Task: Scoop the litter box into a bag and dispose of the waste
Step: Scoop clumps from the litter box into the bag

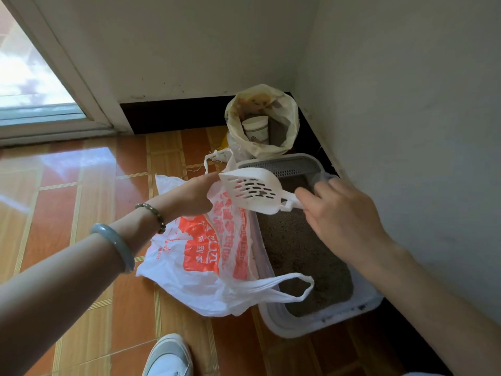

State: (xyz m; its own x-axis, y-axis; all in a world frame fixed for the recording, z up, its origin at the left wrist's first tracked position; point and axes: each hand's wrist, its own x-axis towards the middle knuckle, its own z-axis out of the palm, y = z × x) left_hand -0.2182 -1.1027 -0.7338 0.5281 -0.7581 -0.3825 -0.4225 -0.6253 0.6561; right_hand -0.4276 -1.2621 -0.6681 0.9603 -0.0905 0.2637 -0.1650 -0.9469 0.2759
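A white litter box (322, 325) full of grey-brown litter lies on the floor along the right wall. A white plastic bag (202, 260) with red print hangs beside its left rim, held up at the top edge by my left hand (196, 195). My right hand (339, 215) grips the handle of a white slotted litter scoop (249, 191), which is tilted over the bag's mouth. A small dark bit shows through the scoop's slots.
A yellowish sack (261, 104) holding a paper cup (256, 130) stands in the corner behind the litter box. A glass door (29, 77) is at the left. Orange tiled floor (81, 185) spreads left. My white shoe (169, 356) is at the bottom.
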